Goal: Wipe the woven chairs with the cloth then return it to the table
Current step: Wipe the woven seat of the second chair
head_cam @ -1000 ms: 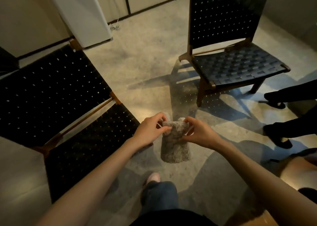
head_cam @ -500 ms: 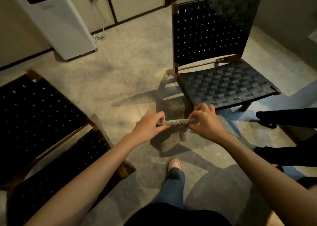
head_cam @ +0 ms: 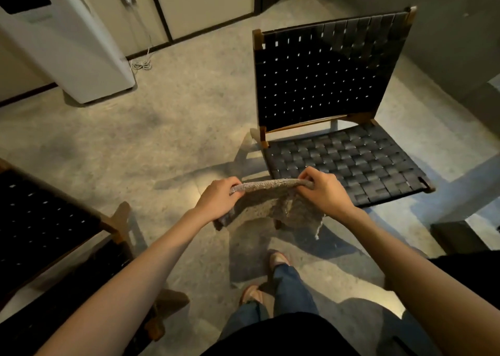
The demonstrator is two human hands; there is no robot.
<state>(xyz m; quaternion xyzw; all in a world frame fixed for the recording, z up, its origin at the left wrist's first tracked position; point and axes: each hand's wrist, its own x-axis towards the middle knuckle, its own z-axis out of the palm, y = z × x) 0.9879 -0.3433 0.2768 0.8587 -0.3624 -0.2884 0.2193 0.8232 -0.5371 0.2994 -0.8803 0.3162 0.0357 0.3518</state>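
Closest to me are my jeans (head_cam: 286,280) and one shoe (head_cam: 278,258) on the concrete floor (head_cam: 176,144), pointed between the two seats. Out in front, both forearms reach forward. My left hand (head_cam: 216,203) and right hand (head_cam: 326,192) hold the cloth (head_cam: 270,186) in the air by its upper edge, one at each end. The fingers (head_cam: 311,176) of each hand are curled over that edge and pinch it, so it is pulled into a taut band between them. The rest hangs loose below, with a frayed corner dangling under my right wrist. I judge I hold it this way to spread or refold it into a flat pad before it meets the weave. Low and close on my left is the near chair (head_cam: 40,220), its dark straps mostly in shadow. Just beyond my right hand stands the far chair (head_cam: 349,163), seat toward me and backrest upright. The cloth hangs above the floor just short of that seat's front corner and touches neither chair. I'd guess that seat gets wiped next. Farther off, a white appliance (head_cam: 67,47) stands by the wall with its cord (head_cam: 140,65) coiled on the floor. I cannot pick out the counter where the cloth must end up.
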